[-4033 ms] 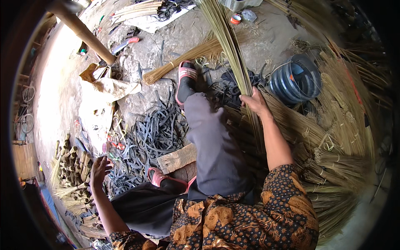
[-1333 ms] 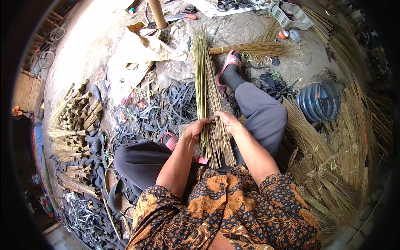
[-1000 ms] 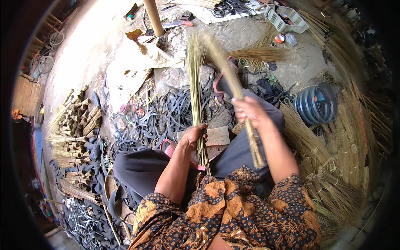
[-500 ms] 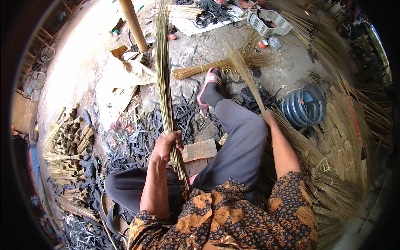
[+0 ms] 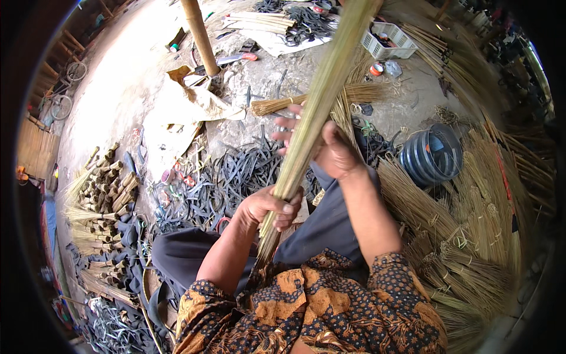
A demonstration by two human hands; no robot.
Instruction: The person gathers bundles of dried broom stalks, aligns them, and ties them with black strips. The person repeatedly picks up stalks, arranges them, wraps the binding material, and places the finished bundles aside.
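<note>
A long bundle of pale green-brown grass stalks slants up and to the right from my lap. My left hand wraps round its lower part, thumb across the front. Higher up, my right hand reaches behind the bundle with its fingers spread; fingertips show on the left side and the thumb on the right. Whether the palm touches the stalks I cannot tell. The bundle's upper end is blurred and runs out of view at the top. Beyond it, a tied stalk bundle lies on the floor.
Dark rubber strips litter the floor before my legs. Short tied bundles are stacked at left. At right stand a ribbed plastic bucket and heaps of stalks. A white crate, a bamboo post and a knife lie farther off.
My left hand has tilted the bundle to the right. My right hand has swung in from my right knee to the bundle and no longer grips the smaller bunch of stalks.
</note>
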